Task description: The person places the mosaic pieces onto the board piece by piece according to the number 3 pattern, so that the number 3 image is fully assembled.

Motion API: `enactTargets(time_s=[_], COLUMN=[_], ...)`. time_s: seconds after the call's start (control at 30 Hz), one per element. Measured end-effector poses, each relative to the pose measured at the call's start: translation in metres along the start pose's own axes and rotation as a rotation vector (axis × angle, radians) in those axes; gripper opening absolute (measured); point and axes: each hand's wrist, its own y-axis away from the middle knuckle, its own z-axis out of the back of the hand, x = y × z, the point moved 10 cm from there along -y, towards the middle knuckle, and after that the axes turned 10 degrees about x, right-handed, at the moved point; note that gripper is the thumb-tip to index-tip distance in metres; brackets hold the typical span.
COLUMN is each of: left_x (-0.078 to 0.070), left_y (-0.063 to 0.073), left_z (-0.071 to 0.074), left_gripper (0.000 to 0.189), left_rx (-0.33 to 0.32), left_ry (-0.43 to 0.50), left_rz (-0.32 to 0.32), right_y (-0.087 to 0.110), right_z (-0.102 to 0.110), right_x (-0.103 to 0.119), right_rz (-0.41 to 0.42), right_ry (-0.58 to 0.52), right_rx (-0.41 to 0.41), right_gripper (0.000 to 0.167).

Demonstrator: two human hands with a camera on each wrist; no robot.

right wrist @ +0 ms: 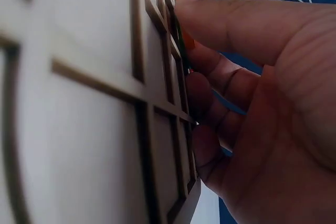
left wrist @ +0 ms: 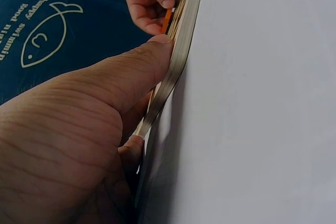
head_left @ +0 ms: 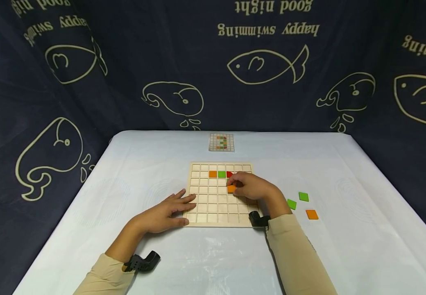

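A wooden grid board [head_left: 216, 207] lies on the white table. Over its middle right, my right hand [head_left: 252, 187] pinches an orange square tile [head_left: 231, 189] between thumb and fingers; the right wrist view shows this orange tile [right wrist: 181, 11] tilted up off the grid. In an upper row sit an orange tile [head_left: 213, 174], a green tile [head_left: 222, 174] and a red piece [head_left: 229, 174], partly hidden by the right hand. My left hand [head_left: 166, 214] rests at the board's lower left edge, fingers spread out over the rim. Its thumb [left wrist: 142, 66] lies along the edge in the left wrist view.
Right of the board lie two loose green tiles, one nearer [head_left: 291, 204] and one farther [head_left: 303, 196], and a loose orange tile [head_left: 312, 214]. A pattern card [head_left: 213, 142] with a small coloured grid lies behind the board. A dark fish-print cloth [head_left: 205, 49] hangs behind the table.
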Motion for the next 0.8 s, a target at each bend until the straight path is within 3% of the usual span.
enactTargets(time_s=[0.8], left_x=[-0.0003], left_y=[-0.0005], left_z=[0.0004], left_gripper=[0.055], left_rx=[0.002], left_ry=[-0.001], left_rz=[0.006], right_y=[-0.0003], right_z=[-0.0016], right_x=[-0.0019], right_rz=[0.016], right_ry=[-0.005], right_rx=[0.010], right_gripper=[0.024])
